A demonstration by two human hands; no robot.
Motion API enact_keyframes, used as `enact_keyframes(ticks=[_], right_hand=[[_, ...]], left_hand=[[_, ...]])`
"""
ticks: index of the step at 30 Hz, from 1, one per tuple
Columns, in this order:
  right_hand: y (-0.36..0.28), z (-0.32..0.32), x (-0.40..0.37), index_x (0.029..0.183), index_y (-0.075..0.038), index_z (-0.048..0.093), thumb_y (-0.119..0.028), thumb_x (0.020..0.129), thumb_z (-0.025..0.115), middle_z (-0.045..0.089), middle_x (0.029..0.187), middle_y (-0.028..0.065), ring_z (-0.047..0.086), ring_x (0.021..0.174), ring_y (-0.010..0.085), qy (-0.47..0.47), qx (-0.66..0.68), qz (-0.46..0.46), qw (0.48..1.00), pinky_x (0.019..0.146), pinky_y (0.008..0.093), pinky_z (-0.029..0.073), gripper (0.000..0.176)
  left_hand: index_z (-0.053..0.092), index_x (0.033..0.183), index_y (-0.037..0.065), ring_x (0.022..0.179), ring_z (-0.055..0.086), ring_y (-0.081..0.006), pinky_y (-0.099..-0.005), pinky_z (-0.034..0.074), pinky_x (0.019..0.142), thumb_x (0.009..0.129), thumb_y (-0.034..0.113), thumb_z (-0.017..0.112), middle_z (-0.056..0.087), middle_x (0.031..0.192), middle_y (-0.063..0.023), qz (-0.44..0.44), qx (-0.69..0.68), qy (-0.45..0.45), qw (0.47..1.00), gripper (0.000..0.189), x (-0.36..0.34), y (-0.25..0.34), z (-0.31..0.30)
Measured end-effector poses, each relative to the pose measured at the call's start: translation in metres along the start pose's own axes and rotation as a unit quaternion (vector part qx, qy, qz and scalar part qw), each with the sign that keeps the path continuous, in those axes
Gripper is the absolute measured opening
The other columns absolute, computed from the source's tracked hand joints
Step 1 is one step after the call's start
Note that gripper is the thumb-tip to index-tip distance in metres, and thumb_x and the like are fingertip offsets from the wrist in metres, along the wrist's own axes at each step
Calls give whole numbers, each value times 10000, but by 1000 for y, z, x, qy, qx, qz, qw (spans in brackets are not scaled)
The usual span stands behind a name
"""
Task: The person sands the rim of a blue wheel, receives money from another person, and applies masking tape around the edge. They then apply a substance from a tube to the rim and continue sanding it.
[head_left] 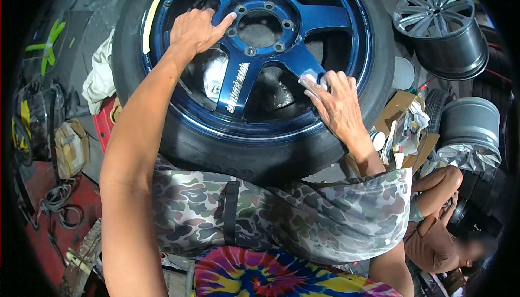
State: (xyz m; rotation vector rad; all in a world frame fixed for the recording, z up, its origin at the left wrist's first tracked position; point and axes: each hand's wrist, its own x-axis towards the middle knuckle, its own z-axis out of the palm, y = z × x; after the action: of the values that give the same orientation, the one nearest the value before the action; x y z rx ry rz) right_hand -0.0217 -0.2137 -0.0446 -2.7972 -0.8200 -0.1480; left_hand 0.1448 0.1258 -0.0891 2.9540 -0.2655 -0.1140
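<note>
A blue alloy wheel (325, 18) with a black tire (260, 159) around it lies face up before me. My left hand (196, 30) rests on the wheel left of the hub, thumb stretched out toward the bolt holes. On the lower right spoke, my right hand (340, 102) presses a small whitish piece (310, 79), like a folded cloth or pad, under its fingertips. Its exact kind is partly hidden by the fingers. Whitish smears show on the spoke beside it. White lettering (238, 87) runs along the lower left spoke, and yellow tape (157, 10) follows the rim's upper left.
At right stand a silver multi-spoke wheel (436, 31), another grey wheel (470, 126), a white cup (403, 73) and an open cardboard box (398, 110). A person (436, 243) sits lower right. At left are green gloves (50, 47), a white cloth (100, 72) and a coiled cord (60, 202).
</note>
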Motion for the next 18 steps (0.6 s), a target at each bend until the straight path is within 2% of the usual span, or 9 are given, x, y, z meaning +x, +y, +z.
enact_keyframes(ticks=[11,14,18], right_hand=[[5,-8,-5,1329,-168,755,-203,929,783,525,1009,73,514,956,261,-6,-22,27,999,853,408,390,403],[3,-4,3,1339,-183,749,-198,915,792,520,997,64,513,941,258,25,-16,17,999,844,408,387,427],[6,-9,-5,1320,-170,757,-211,931,784,524,993,67,518,942,255,4,-22,22,999,838,405,385,392]], left_hand=[[783,1213,-10,1016,761,-452,-530,587,957,1003,775,470,768,994,-314,2,6,-9,1000,871,0,0,1],[786,1204,-7,1019,759,-452,-526,588,958,1001,777,470,771,996,-309,3,6,1,1000,869,1,1,0],[790,1199,-2,1034,756,-451,-522,588,961,999,776,473,773,1002,-303,-1,5,-12,1000,864,-1,2,0]])
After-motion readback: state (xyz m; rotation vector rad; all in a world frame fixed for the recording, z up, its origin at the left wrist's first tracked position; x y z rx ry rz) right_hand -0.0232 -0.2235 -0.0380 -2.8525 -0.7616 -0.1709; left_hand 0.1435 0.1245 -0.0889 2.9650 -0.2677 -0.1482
